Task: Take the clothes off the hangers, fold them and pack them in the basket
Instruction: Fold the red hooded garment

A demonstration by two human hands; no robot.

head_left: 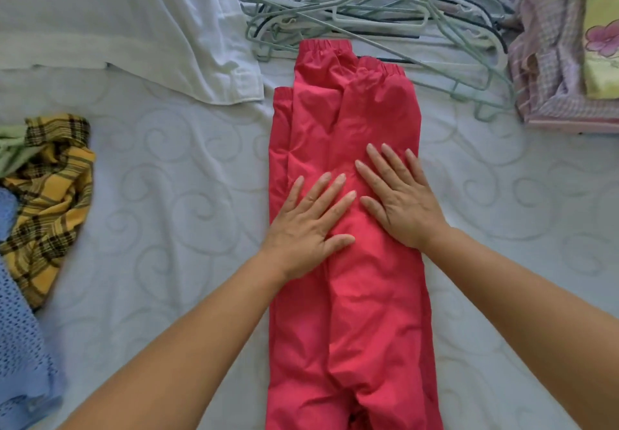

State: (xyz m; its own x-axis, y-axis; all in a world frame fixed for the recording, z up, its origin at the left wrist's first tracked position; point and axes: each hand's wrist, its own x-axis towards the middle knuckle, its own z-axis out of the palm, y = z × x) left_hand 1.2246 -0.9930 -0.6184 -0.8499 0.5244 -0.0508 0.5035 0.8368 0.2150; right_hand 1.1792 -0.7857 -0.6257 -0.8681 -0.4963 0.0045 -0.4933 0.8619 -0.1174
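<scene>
A red garment (348, 312) with elastic cuffs lies folded lengthwise into a long strip on the white bed (167, 195), running from the near edge up toward the hangers. My left hand (308, 228) lies flat on its middle, fingers straight and spread. Beside it, my right hand (398, 195) presses flat on the same cloth, fingers straight. A pile of empty pale green and white hangers (368, 11) lies just beyond the garment's far end. No basket is in view.
A white garment (160, 27) is spread at the far left. A yellow plaid cloth (50, 195) and a blue knit (20, 346) lie at the left edge. Pink checked fabric (549, 61) and a floral pillow (603, 27) sit at the far right.
</scene>
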